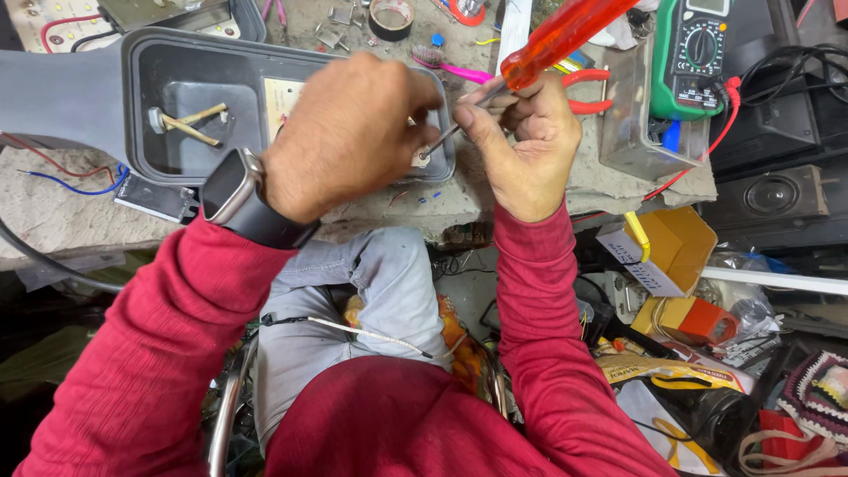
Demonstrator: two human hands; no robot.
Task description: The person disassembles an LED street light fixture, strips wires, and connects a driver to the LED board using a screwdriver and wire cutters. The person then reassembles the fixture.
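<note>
Grey plastic lamp housing, open side up, lies on the worn bench top. Your right hand is clamped on an orange-handled screwdriver, tip inside the housing's near right corner. Your left hand is curled over that corner; whether it pinches anything is hidden. A green multimeter sits well right of the housing.

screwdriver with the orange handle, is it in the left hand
No, the screwdriver is gripped in the right hand, while the left hand rests on the grey housing.
</note>
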